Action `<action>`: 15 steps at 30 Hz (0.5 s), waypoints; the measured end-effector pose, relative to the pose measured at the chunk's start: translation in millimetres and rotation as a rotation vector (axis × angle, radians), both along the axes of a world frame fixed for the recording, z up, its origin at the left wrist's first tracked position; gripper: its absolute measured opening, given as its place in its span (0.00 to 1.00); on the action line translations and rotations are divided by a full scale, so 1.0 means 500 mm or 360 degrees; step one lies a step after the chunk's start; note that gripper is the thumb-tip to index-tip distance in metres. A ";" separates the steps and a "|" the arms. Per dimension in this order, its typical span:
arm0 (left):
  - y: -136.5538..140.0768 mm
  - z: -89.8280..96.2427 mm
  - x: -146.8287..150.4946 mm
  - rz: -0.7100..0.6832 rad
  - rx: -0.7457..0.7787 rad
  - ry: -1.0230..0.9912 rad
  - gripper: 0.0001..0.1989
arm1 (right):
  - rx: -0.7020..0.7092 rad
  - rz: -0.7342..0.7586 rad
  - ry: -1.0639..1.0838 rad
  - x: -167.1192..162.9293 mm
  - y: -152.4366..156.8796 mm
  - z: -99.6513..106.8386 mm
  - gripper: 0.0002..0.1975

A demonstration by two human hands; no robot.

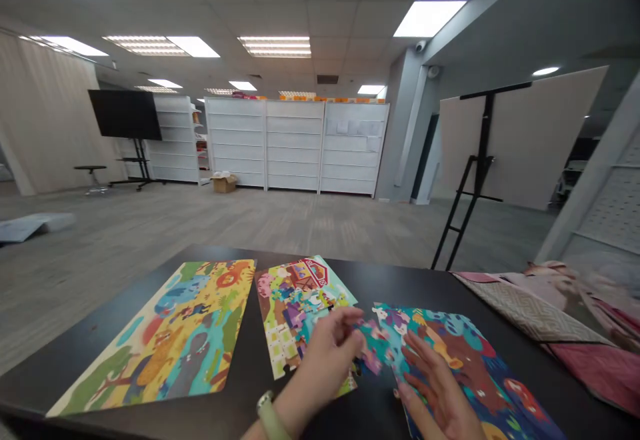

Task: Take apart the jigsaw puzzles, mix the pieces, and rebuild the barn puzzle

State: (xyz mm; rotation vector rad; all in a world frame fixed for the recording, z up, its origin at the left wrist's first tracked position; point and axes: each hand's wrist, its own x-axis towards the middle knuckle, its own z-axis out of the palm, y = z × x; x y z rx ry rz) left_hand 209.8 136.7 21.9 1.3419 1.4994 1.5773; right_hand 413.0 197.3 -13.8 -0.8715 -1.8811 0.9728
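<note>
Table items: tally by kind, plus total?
Jigsaw puzzles: 3, namely the safari puzzle, the farm puzzle under the left hand, and the teal puzzle under the right hand
Folded fabrics: 1 pile
Total: 4

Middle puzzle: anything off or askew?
Yes. The middle puzzle lies skewed against the left puzzle, and its right edge looks ragged, with pieces loose under the left hand. The right hand rests flat on the right puzzle.
</note>
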 end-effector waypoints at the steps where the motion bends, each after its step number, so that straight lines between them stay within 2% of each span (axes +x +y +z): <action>1: -0.004 0.010 -0.036 0.0235 0.0000 0.0373 0.17 | 0.0047 -0.0033 -0.0070 0.018 0.006 0.014 0.29; 2: -0.006 0.019 -0.075 0.0383 -0.0004 0.0491 0.17 | 0.0109 -0.0088 -0.0152 0.039 0.015 0.027 0.29; 4: -0.009 0.030 -0.150 0.0473 -0.0032 0.0627 0.16 | 0.0244 -0.0227 -0.0372 0.085 0.042 0.038 0.26; 6: -0.008 0.032 -0.203 0.0501 -0.0073 0.0754 0.15 | 0.0359 -0.0445 -0.0627 0.131 0.076 0.025 0.26; 8: -0.008 0.032 -0.220 0.0549 -0.0091 0.0878 0.14 | 0.0418 -0.0688 -0.0906 0.169 0.107 -0.009 0.28; 10: -0.013 0.032 -0.196 0.0594 -0.0078 0.0988 0.14 | 0.0458 -0.0857 -0.1161 0.191 0.123 -0.045 0.29; 12: -0.024 0.028 -0.138 0.0505 -0.0095 0.1046 0.15 | 0.0483 -0.0877 -0.1348 0.194 0.120 -0.064 0.30; 15: -0.039 -0.001 -0.024 0.0000 -0.0308 0.0939 0.21 | 0.0502 -0.0848 -0.1502 0.178 0.094 -0.050 0.29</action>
